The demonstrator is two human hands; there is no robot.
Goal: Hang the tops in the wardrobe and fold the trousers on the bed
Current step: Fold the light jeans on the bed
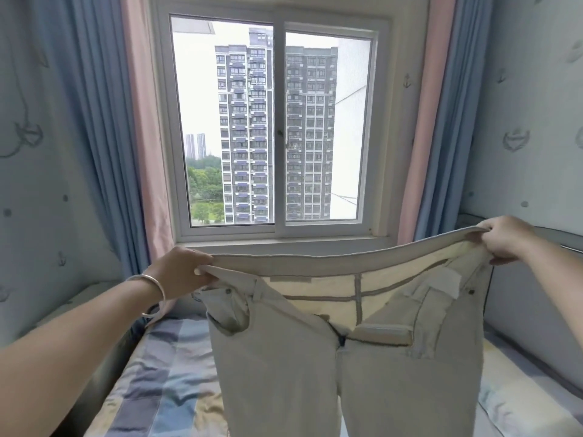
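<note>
Above the bed, left hand and right hand grip beige trousers at waistband ends; advise aligning legs before lowering.

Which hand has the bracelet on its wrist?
The left hand, gripping the left end of the trousers' waistband, has a silver bracelet on its wrist. The right hand has a bare wrist.

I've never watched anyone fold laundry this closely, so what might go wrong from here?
The pale beige cotton trousers hang by the waistband only, between the left hand and right hand; either pinch could slip. The fly is open, so a fold may come out lopsided on the patchwork-checked bedsheet.
</note>
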